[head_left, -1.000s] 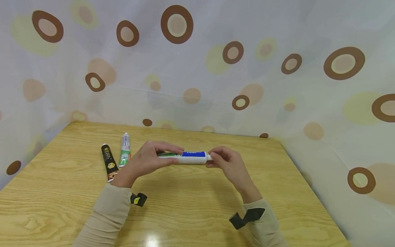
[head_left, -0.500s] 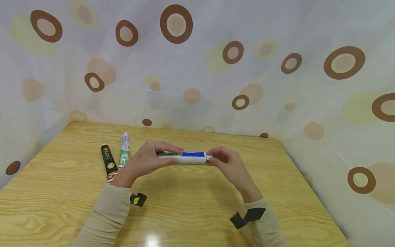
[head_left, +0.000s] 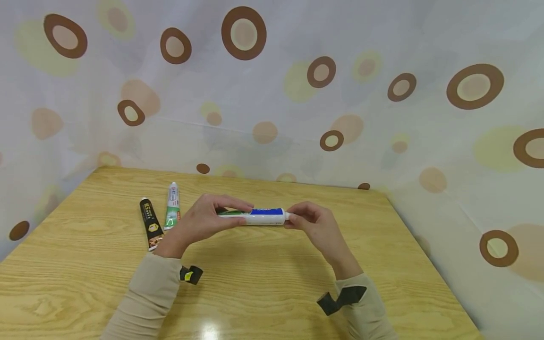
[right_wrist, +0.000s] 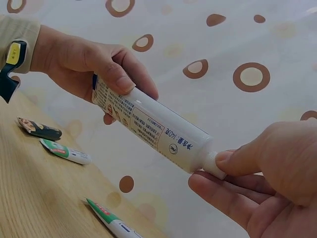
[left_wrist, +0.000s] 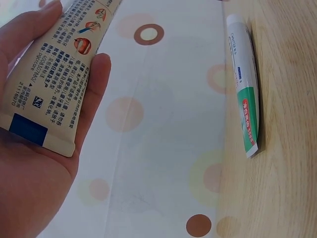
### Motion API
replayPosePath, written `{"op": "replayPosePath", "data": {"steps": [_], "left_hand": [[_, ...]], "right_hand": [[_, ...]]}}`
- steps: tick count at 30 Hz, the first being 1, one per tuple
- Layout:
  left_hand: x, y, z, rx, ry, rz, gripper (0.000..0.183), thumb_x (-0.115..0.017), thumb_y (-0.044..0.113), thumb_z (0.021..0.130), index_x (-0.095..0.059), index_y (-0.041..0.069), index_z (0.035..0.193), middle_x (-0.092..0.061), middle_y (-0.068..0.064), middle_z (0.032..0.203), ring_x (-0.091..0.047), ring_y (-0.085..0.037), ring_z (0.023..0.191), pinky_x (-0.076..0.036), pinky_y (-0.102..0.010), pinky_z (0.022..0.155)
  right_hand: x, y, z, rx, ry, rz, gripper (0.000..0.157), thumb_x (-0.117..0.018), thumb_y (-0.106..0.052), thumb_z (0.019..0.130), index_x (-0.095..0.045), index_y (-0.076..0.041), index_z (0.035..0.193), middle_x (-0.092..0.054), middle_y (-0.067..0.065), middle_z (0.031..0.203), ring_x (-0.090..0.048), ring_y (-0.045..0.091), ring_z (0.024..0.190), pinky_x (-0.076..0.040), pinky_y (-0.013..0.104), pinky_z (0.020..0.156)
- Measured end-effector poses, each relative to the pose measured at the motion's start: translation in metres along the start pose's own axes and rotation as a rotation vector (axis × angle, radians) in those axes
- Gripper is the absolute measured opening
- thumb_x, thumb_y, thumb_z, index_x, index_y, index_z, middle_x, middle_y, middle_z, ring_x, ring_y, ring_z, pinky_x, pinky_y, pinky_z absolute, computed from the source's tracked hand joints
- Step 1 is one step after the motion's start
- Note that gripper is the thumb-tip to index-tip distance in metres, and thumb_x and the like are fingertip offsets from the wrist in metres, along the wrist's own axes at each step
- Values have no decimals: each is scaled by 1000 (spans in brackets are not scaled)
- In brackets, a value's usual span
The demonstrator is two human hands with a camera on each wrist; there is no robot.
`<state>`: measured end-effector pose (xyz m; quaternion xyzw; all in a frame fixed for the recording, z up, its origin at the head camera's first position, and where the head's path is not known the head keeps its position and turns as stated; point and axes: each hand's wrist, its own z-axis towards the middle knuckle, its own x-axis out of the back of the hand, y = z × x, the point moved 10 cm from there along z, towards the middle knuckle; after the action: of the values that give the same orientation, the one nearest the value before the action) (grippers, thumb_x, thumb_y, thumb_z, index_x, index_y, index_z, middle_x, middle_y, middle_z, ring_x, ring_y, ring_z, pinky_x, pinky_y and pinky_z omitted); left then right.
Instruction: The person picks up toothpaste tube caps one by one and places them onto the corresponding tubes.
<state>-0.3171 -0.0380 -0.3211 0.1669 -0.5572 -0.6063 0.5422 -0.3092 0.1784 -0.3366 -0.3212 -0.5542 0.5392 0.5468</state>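
A white toothpaste tube (head_left: 267, 217) with a blue label panel is held level above the table, its cap end to the right. My left hand (head_left: 203, 219) grips the flat tail half, thumb on the near side and fingers over the far side. My right hand (head_left: 316, 229) pinches the small white cap (right_wrist: 214, 164) between thumb and fingers. The right wrist view shows the cap at the tube's neck, partly covered by the thumb. Printed text covers the back of the tube, facing the left wrist camera.
On the table (head_left: 255, 293) at left lie a black tube (head_left: 151, 224) and a green-and-white tube (head_left: 172, 208). Another green-and-white tube (right_wrist: 111, 220) shows in the right wrist view. A patterned sheet (head_left: 272, 108) stands behind the table.
The right fingers shifted around the cap, exposing more of it half a second ago; now the thumb is back over it. The left hand and the tube stay nearly in place.
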Motion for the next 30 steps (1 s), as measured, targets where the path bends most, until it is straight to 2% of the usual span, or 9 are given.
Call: {"op": "replayPosePath", "data": {"steps": [9,14,22,30], "left_hand": [[-1,1,1,1,-3,-17,23,-79,24,86,-78,26,109,-72,5,121,-65,-18,104,-56,-30,77],[-1,0,1,-3,-3,-5,23,-79,25,85,-78,26,108,-72,5,120,-65,-18,102,-55,-30,76],[-2,-1,0,-5,-14,25,25,-79,22,86,-78,27,110,-72,6,119,-64,-18,99,-54,-29,72],[-7,1,1,-65,-45,110,28,-79,21,85,-76,24,113,-72,4,121,-64,-14,99,-52,-26,73]], "right_hand": [[5,-4,-1,8,48,-30,18,-65,-13,96,-70,-5,112,-67,11,117,-66,20,105,-54,28,92],[5,-1,-1,-22,55,-33,18,-65,-8,96,-70,-3,111,-67,13,115,-67,20,103,-55,29,92],[8,4,0,-58,95,-73,17,-66,-10,95,-73,-2,109,-69,15,114,-71,21,99,-56,31,91],[8,14,4,-85,106,-45,19,-66,-10,95,-72,-1,111,-69,16,115,-72,21,100,-55,33,94]]}}
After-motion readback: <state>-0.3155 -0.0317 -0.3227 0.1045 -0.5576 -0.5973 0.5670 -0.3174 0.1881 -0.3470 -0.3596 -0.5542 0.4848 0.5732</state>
